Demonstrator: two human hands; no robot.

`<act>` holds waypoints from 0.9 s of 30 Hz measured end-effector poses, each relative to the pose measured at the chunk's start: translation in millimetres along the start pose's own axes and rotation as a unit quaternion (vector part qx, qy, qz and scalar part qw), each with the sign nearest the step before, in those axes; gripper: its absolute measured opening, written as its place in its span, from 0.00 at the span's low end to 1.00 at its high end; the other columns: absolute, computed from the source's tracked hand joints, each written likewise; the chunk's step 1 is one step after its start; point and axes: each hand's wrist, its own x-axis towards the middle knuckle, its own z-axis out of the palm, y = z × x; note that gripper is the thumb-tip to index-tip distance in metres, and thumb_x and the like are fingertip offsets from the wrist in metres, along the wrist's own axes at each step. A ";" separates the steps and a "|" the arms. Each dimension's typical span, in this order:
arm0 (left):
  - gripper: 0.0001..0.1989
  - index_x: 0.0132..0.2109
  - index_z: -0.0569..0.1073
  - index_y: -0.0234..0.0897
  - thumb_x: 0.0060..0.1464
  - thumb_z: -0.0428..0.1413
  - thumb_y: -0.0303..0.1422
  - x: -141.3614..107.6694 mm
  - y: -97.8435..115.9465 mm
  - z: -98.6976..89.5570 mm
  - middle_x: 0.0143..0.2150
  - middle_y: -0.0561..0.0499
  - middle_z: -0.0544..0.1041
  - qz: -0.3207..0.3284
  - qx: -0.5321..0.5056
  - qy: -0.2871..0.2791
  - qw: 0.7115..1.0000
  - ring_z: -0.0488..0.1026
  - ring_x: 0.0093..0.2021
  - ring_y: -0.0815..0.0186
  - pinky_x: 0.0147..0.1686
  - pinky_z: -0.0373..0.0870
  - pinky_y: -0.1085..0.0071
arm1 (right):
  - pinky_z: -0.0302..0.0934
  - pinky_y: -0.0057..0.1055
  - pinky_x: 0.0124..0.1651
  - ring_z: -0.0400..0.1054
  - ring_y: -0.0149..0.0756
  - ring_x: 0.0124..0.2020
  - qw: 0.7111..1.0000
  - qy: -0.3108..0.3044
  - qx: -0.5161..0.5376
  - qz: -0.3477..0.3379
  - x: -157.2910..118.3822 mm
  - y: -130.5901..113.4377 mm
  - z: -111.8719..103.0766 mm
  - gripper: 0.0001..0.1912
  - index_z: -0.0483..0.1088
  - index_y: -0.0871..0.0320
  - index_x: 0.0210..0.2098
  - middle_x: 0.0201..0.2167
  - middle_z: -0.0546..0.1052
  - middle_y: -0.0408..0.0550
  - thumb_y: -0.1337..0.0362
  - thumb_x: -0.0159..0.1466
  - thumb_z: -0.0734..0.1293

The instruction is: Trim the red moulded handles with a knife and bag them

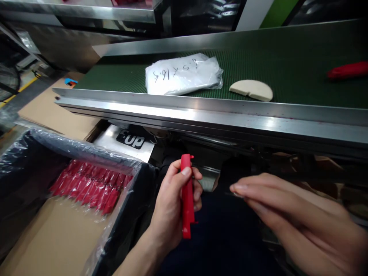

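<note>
Held upright in my left hand (168, 199) is a long, narrow red plastic part (188, 199) with small tabs along its right side. My thumb presses on its face and my fingers curl behind it. To the right, apart from the part, my right hand (290, 209) has its thumb and fingers pressed together. Whatever may sit between those fingertips is too small to make out. Both hands are over my lap, in front of the conveyor.
A green conveyor belt (299, 57) with a metal edge (201, 111) crosses ahead. It carries a plastic-wrapped packet (184, 74), a beige half-round piece (253, 90) and a red item (347, 71). At left, a plastic-lined box (140, 188) contains several bagged red parts (89, 186).
</note>
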 end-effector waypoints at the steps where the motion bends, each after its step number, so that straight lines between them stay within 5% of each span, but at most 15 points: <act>1: 0.06 0.43 0.64 0.39 0.62 0.53 0.35 -1.5 -0.7 1.2 0.39 0.52 0.68 -0.001 0.009 0.001 1.000 0.60 0.26 0.74 0.20 0.57 0.80 | 0.68 0.28 0.45 0.72 0.33 0.44 1.000 0.006 -0.006 0.007 2.0 0.6 1.3 0.18 0.71 0.54 0.50 0.46 0.76 0.46 0.76 0.64 0.64; 9: 0.05 0.43 0.63 0.38 0.62 0.52 0.33 1.3 -1.8 5.3 0.39 0.52 0.68 0.009 0.045 0.012 0.999 0.60 0.26 0.74 0.22 0.59 0.80 | 0.66 0.33 0.36 0.69 0.35 0.37 0.995 -0.086 -0.014 -0.049 3.0 -3.3 25.9 0.16 0.73 0.61 0.48 0.41 0.77 0.52 0.76 0.64 0.61; 16: 0.05 0.43 0.63 0.38 0.62 0.52 0.33 5.9 -3.5 8.2 0.39 0.52 0.67 -0.003 0.049 0.007 0.999 0.60 0.26 0.74 0.21 0.59 0.80 | 0.66 0.31 0.37 0.69 0.32 0.34 0.985 -0.162 0.031 -0.051 -2.0 4.9 5.3 0.15 0.73 0.58 0.46 0.36 0.77 0.48 0.75 0.66 0.59; 27: 0.12 0.44 0.63 0.39 0.57 0.59 0.31 0.3 -8.3 15.6 0.35 0.56 0.66 0.000 0.098 -0.005 0.995 0.58 0.23 0.77 0.19 0.56 0.80 | 0.66 0.27 0.46 0.69 0.30 0.47 0.998 -0.036 -0.036 -0.034 -7.0 24.1 -14.2 0.19 0.70 0.60 0.51 0.46 0.74 0.50 0.79 0.64 0.61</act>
